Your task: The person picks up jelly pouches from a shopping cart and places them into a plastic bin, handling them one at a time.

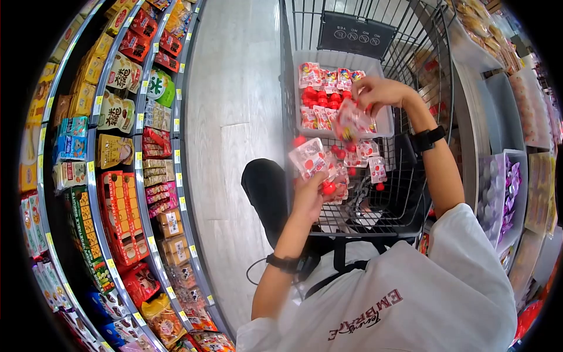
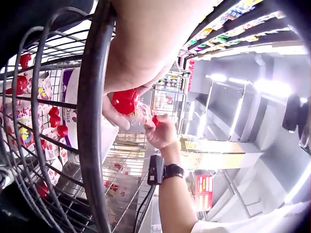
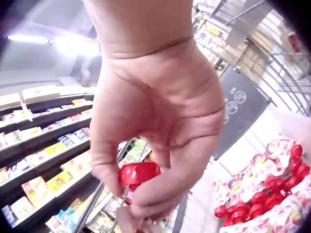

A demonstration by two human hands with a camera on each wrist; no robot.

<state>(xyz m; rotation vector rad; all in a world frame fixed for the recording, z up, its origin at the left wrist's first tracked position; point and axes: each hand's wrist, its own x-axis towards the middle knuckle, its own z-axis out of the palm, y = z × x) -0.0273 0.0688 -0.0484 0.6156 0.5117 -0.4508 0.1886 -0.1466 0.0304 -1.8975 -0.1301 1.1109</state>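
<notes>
Over the shopping cart, my left hand [image 1: 308,198] grips clear and pink spout pouches [image 1: 307,157]. A red cap [image 2: 125,101] shows by its fingers in the left wrist view. My right hand [image 1: 382,94] is above the bin's right side and pinches another spout pouch [image 1: 350,120], blurred and hanging cap down. In the right wrist view, a red cap [image 3: 138,174] sits between thumb and fingers. The translucent bin [image 1: 384,126] contains rows of similar pouches, some with red caps showing. Several loose pouches [image 1: 377,169] lie in the cart below both hands.
The black wire cart [image 1: 431,76] surrounds the bin, with a dark sign panel [image 1: 356,35] at its far end. Snack shelves [image 1: 120,193] run along the left beyond a grey floor aisle [image 1: 226,105]. Bins of packaged goods [image 1: 510,193] line the right.
</notes>
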